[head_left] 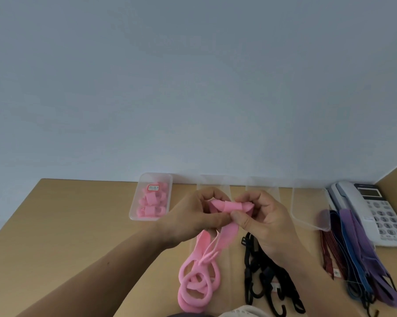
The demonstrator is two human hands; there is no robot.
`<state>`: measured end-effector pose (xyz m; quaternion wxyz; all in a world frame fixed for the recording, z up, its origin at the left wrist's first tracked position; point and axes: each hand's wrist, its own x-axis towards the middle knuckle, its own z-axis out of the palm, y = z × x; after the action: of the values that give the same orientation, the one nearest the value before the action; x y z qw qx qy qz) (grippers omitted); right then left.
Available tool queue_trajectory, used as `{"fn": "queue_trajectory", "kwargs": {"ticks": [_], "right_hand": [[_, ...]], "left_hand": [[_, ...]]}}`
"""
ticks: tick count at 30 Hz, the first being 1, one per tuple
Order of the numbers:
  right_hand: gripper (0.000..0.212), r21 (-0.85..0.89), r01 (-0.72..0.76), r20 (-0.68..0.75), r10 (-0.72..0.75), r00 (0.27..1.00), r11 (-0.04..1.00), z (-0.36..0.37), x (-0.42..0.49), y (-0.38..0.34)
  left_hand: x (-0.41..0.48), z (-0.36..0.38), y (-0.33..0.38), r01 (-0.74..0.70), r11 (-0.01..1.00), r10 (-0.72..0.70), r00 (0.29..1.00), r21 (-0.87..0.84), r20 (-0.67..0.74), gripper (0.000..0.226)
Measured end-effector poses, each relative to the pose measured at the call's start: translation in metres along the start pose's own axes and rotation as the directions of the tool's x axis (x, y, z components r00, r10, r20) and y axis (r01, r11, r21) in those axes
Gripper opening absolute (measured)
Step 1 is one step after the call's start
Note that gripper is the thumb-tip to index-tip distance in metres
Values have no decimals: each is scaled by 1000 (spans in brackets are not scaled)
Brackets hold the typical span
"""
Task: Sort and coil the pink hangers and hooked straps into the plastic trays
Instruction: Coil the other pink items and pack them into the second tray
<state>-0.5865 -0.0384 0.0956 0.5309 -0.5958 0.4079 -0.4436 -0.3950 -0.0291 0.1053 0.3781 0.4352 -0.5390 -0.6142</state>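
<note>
Both hands are raised over the middle of the wooden table (pixel 74 225) and work one pink strap (pixel 229 207). My left hand (pixel 193 216) grips its folded end from the left. My right hand (pixel 261 216) pinches the wrapped part with thumb and fingers, and the strap's tail hangs down below them. A pile of pink hangers and straps (pixel 197 280) lies on the table near the front edge. At the back left a clear plastic tray (pixel 133 211) holds several coiled pink straps under a small label.
Three clear trays (pixel 307 211) line the back of the table, partly hidden by my hands. Black hooked straps (pixel 261 277) lie right of the pink pile. Red, blue and purple straps (pixel 357 252) lie further right. A white desk phone (pixel 376 207) stands in the right corner.
</note>
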Motion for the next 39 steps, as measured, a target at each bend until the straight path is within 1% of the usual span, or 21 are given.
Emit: {"fn": "queue_trajectory", "kwargs": {"ticks": [3,7,9,12,15,18,22,25,28,31,33,36,39], "right_hand": [[26,7,7,13,-7,1000,1000,0,-1,-1],[26,-71,32,5,-32,999,997,0,-2,-1],[26,-98,43,-9,-44,999,994,0,-3,-1],[26,-150,77,-14,-80,997,986,2,-4,0],[29,-84,46,-25,-48,999,995,3,-4,0],[36,44,-19,5,19,1000,999,2,-3,-1],[34,104,-65,38,61,997,993,1,-3,-1],[25,129,-62,50,56,997,990,1,-3,-2],[22,110,-74,30,71,997,991,1,0,-2],[19,102,-60,4,60,998,993,1,0,-1],[18,90,-41,-38,44,998,995,2,0,0],[20,61,-19,-67,23,997,998,4,-1,0],[24,19,-7,-118,9,993,1000,7,-3,0]], "left_hand": [[1,-1,3,20,999,-21,1000,27,20,31],[-1,-2,5,66,994,-62,997,-83,55,32],[-1,-1,6,85,988,-80,996,-131,45,29],[-1,1,7,88,982,-88,996,-169,11,18],[-2,0,7,85,972,-81,996,-221,27,15],[-2,-1,6,68,965,-64,998,-253,23,21],[-2,1,3,47,972,-50,999,-231,-9,24],[-3,0,1,12,987,-20,999,-162,-43,24],[-4,-1,0,-4,994,-5,997,-107,-78,35],[-4,0,-1,10,991,-22,996,-137,-87,43],[-5,1,-1,22,988,-34,996,-152,-77,41],[-6,3,0,46,990,-49,999,-134,-15,31],[-8,3,0,71,985,-74,997,-159,-15,35]]}}
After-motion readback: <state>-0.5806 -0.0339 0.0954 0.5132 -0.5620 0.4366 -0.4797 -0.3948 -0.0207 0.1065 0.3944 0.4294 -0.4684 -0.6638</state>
